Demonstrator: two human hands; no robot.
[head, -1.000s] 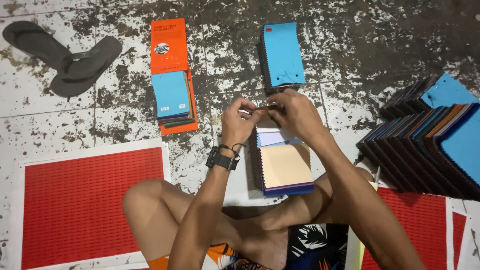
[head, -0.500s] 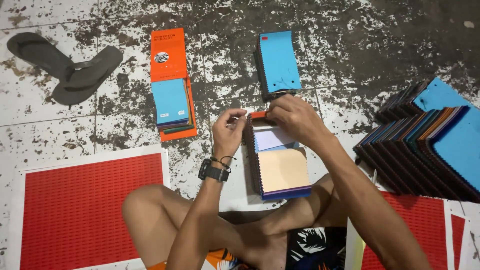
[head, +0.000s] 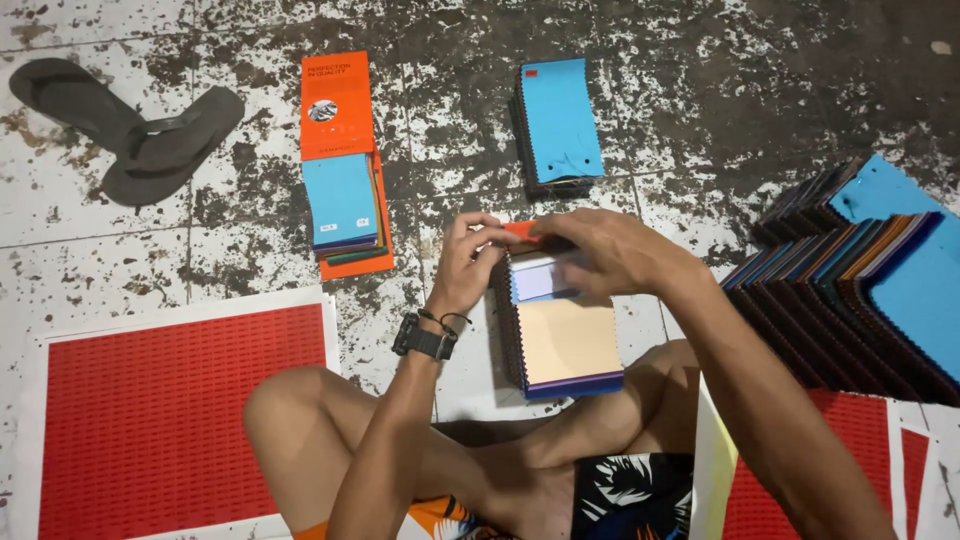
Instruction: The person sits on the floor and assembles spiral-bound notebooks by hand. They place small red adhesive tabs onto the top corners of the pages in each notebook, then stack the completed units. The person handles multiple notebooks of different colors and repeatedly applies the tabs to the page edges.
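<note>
— How many piles of swatches on the floor?

— Three flat piles, plus one big leaning row. First pile [head: 560, 340] right in front of the crossed legs, cream sheet on top, dark zigzag edges at the side. Second pile [head: 343, 205] further left, blue on top, lying on a long orange cover [head: 337, 105]. Third pile [head: 558, 125] at the far middle, also blue on top. Leaning row [head: 860, 280] at the right, mostly blue and dark sheets, too many to count.

— And the hands?

— Two hands, both at the far end of the first pile. Left hand [head: 468, 262] with a black watch [head: 422, 338] on the wrist, fingers curled narrow, pinching a small orange-red strip [head: 520, 230] at the top edge. Right hand [head: 615, 252] laid over the same edge, fingers bent down on the strip and on a pale blue sheet [head: 535, 282]. Exactly how tight the right grip is, hard to tell, because of blur.

— Other things around?

— Two dark sandals [head: 125, 130] at the far left, crossing each other. One large red mat [head: 170, 410] with white border at the near left, two more red pieces [head: 830, 470] at the near right, partly hidden under the arm.

— Free room for moving?

— Bare stained tile floor [head: 720, 80] between the piles, widest at the far right. Narrow strip only between the first pile and the leaning row. Left knee just beside the red mat's edge.
</note>
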